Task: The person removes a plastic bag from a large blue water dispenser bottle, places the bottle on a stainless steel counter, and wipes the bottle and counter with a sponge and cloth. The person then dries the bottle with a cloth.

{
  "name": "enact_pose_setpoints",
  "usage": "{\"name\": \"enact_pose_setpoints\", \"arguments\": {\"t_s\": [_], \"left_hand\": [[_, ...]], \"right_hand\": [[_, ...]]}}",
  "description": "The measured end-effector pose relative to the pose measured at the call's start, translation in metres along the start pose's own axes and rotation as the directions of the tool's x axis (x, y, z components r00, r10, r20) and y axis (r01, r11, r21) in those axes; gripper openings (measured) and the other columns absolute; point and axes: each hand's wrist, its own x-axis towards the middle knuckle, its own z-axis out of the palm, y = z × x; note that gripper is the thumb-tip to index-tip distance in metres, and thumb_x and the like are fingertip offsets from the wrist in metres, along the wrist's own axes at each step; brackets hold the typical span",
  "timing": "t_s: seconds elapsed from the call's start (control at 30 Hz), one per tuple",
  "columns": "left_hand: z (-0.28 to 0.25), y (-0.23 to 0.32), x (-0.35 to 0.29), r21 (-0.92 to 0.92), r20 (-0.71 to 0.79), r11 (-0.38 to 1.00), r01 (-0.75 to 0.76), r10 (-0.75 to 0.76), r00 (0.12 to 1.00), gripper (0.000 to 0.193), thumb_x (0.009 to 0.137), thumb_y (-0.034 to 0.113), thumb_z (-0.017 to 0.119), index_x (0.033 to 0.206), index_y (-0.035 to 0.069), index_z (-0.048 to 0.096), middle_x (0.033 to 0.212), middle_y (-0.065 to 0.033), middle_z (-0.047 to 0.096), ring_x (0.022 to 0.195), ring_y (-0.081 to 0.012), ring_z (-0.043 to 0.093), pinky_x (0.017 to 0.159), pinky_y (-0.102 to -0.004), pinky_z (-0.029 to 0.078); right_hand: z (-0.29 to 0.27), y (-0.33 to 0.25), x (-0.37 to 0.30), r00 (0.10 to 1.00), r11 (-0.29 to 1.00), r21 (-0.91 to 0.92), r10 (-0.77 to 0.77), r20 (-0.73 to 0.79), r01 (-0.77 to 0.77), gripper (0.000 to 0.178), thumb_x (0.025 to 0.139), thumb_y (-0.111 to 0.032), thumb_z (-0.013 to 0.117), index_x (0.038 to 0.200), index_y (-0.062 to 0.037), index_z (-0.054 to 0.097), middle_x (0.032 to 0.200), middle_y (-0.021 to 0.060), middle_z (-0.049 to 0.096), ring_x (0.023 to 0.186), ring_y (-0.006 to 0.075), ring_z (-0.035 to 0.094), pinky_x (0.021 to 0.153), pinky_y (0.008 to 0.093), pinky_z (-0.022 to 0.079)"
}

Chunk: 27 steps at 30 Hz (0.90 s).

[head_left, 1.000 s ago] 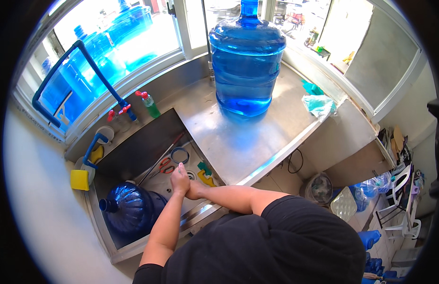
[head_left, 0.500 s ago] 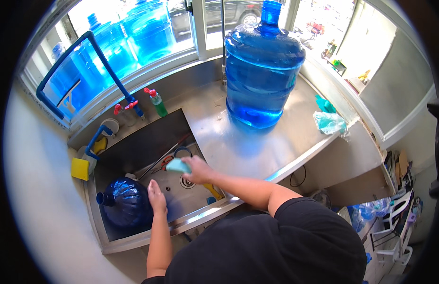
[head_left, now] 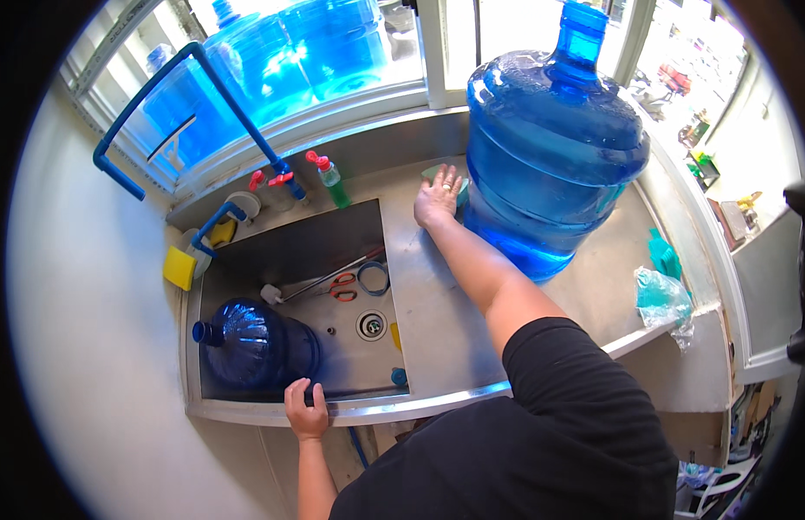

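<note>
Two big water jugs: one upright (head_left: pixel 554 147) on the counter at two o'clock, one lying (head_left: pixel 255 347) in the sink at eight o'clock. One pair of scissors (head_left: pixel 343 289) near centre. One spray bottle (head_left: pixel 331 178) at twelve o'clock. Two yellow sponges (head_left: pixel 179 267) (head_left: pixel 221 231) at ten o'clock.

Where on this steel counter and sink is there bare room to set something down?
Bare steel lies on the counter between the sink and the upright water jug, below the right hand, and right of the jug up to the plastic bag. The sink is crowded: lying jug, scissors, drain.
</note>
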Motion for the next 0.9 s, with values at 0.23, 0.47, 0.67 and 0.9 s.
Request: {"name": "enact_pose_setpoints", "arguments": {"t_s": [0.23, 0.47, 0.67, 0.9], "left_hand": [[0.0, 0.002, 0.001, 0.002, 0.074, 0.997, 0.083, -0.083, 0.994, 0.011, 0.084, 0.011, 0.07, 0.088, 0.002, 0.066, 0.089, -0.0134, 0.066, 0.083, -0.0303, 0.063, 0.076, -0.0367, 0.051], [-0.001, 0.002, 0.004, -0.02, 0.066, 0.997, 0.081, -0.08, 0.995, 0.01, 0.082, 0.012, 0.07, 0.084, 0.003, 0.066, 0.086, -0.0127, 0.067, 0.081, -0.0308, 0.064, 0.075, -0.0374, 0.052], [-0.001, -0.002, 0.001, -0.048, 0.067, 0.996, 0.077, -0.074, 0.995, 0.01, 0.082, 0.013, 0.071, 0.082, 0.004, 0.066, 0.086, -0.0126, 0.067, 0.081, -0.0307, 0.064, 0.075, -0.038, 0.052], [-0.003, -0.005, 0.004, -0.074, 0.097, 0.997, 0.038, -0.03, 0.995, 0.011, 0.082, 0.015, 0.071, 0.081, 0.005, 0.067, 0.084, -0.0107, 0.067, 0.08, -0.0299, 0.064, 0.075, -0.0382, 0.052]], "right_hand": [[-0.009, 0.001, 0.024, 0.993, 0.965, -0.261, 0.043, 0.109, -0.013, 0.055, 0.098, -0.019, 0.038, 0.151, -0.0073, 0.033, 0.156, 0.0248, 0.026, 0.144, 0.047, 0.021, 0.113, 0.0649, 0.008], [-0.033, 0.009, 0.058, 0.992, 0.977, -0.211, 0.038, 0.123, -0.011, 0.033, 0.098, -0.021, 0.049, 0.124, -0.012, 0.067, 0.136, 0.0073, 0.06, 0.13, 0.0323, 0.05, 0.107, 0.047, 0.034], [0.015, 0.025, 0.088, 0.971, 0.969, -0.071, 0.238, -0.012, -0.238, 0.044, 0.096, -0.02, 0.047, 0.135, -0.0014, 0.052, 0.139, 0.0204, 0.047, 0.131, 0.0415, 0.042, 0.105, 0.0583, 0.032], [0.004, 0.025, 0.088, 0.892, 0.89, 0.074, 0.443, 0.094, -0.45, 0.059, 0.097, -0.024, 0.045, 0.144, 0.0084, 0.033, 0.141, 0.0342, 0.039, 0.128, 0.0484, 0.045, 0.103, 0.0588, 0.038]]}}
